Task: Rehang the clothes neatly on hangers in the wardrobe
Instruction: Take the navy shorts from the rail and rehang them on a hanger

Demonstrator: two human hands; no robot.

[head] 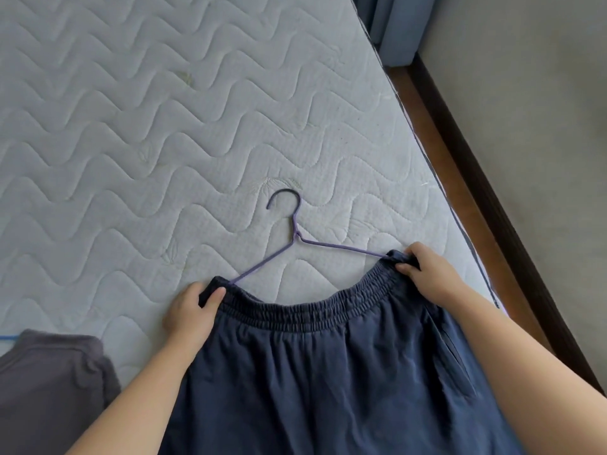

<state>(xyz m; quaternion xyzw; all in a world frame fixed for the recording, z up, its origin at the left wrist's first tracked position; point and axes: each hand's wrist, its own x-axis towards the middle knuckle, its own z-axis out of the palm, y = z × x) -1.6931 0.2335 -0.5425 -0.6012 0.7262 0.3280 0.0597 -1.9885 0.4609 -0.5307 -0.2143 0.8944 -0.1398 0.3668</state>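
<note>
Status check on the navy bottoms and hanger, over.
Left hand and right hand each grip a waistband end. Navy bottoms on mattress, purple hanger ends inside waistband. Grey garment at left, nothing blocking.

No text, label, brand, number or sign can be read. The navy garment (328,372) pinched at its elastic waistband by the fingers (215,295) shows only plain cloth. The hanger (297,233) just beyond the fingers is plain coated wire. The mattress (131,126) further beyond them carries only a stitched wave pattern.
</note>
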